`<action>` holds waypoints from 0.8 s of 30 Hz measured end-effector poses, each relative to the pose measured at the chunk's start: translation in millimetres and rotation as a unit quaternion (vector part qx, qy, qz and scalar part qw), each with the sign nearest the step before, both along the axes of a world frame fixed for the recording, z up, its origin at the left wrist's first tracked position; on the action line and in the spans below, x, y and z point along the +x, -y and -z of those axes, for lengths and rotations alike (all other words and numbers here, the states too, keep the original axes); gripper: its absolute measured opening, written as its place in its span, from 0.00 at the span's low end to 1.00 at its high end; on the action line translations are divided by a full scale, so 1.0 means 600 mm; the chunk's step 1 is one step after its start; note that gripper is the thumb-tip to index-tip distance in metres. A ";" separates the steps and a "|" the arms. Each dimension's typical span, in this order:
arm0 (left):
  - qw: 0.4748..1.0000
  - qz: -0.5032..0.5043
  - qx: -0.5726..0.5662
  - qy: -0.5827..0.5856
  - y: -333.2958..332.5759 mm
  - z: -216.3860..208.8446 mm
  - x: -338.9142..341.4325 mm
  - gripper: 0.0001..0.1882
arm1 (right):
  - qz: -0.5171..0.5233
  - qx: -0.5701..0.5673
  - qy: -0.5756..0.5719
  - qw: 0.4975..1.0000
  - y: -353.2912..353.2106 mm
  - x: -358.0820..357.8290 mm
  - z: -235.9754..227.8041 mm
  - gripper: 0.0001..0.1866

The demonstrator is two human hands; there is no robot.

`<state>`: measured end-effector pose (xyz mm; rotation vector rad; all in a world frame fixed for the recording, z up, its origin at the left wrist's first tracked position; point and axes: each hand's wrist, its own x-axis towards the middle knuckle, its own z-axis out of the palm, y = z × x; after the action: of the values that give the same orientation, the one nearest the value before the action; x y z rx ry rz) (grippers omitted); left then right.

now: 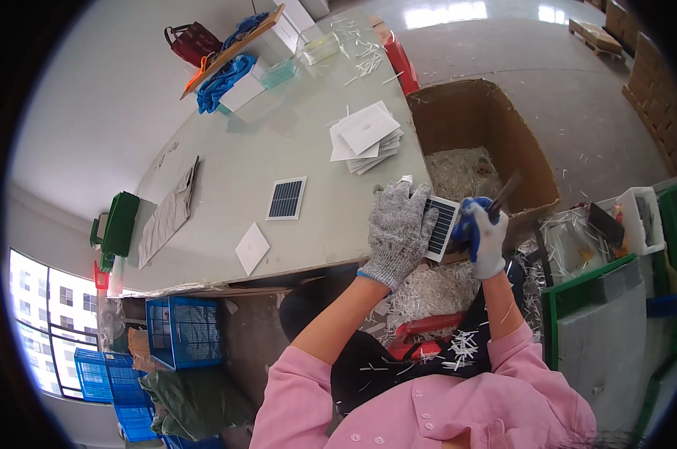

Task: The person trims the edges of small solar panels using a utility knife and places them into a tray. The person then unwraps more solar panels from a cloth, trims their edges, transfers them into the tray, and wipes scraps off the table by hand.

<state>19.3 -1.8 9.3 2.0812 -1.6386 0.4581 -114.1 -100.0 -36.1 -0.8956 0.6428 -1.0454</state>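
My left hand (400, 228), in a grey knit glove, grips a small solar panel (441, 227) with dark cells and a white border at the table's right edge. My right hand (483, 232), in a white glove with blue-coated fingers, is closed around a dark, flat, blade-like tool (507, 191) beside the panel's right edge. Its working end is partly hidden by my fingers. Another solar panel (286, 199) lies cells up on the table, and a white panel-sized square (252, 248) rests nearer the front edge. Farther back is a stack of white panels (368, 135).
The pale table (226, 172) fills the left and middle. A cardboard box (522, 142) with white strips stands beyond its right edge. White strips litter my lap around a red object (421, 337). Blue crates (185, 329) stand lower left; green-edged boards (600, 307) lean at right.
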 end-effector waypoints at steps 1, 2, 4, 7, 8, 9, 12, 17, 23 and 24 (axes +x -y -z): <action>1.000 -0.001 -0.001 0.001 -0.001 -0.001 0.003 0.22 | -0.001 -0.001 0.001 1.000 0.015 0.000 0.029 0.07; 1.000 0.028 0.011 0.003 0.001 -0.003 0.005 0.23 | 0.024 0.081 0.077 0.994 0.033 -0.006 0.059 0.07; 0.998 0.049 0.025 0.007 -0.002 -0.016 0.019 0.24 | 0.025 0.122 0.104 0.987 0.020 -0.004 0.056 0.08; 0.988 0.145 0.058 -0.011 0.001 -0.039 0.023 0.27 | -0.113 -0.004 -0.033 0.993 -0.013 0.010 0.068 0.09; 0.997 0.071 0.036 -0.008 0.001 -0.043 0.018 0.26 | -0.161 -0.053 -0.034 0.985 -0.025 0.007 0.077 0.08; 1.000 -0.006 0.014 -0.002 -0.002 -0.046 0.019 0.26 | -0.141 -0.147 -0.054 0.978 -0.038 0.010 0.073 0.08; 0.996 -0.038 0.076 -0.036 -0.030 -0.020 0.009 0.24 | -0.232 -0.183 -0.167 0.941 -0.075 -0.022 0.062 0.06; 0.989 0.114 -0.009 -0.095 0.000 -0.016 -0.026 0.20 | -0.126 -0.025 -0.054 0.990 -0.035 -0.022 0.083 0.04; 0.996 0.037 -0.049 -0.059 0.005 -0.015 -0.028 0.19 | -0.212 -0.101 -0.070 0.969 -0.056 -0.011 0.093 0.12; 0.997 0.047 -0.030 -0.055 0.000 -0.017 -0.032 0.19 | -0.189 -0.108 -0.057 0.974 -0.059 -0.010 0.092 0.11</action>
<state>-0.1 -1.7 19.6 1.9423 -1.6295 0.3502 -120.0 -64.5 -91.4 -1.2213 0.4336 -0.7325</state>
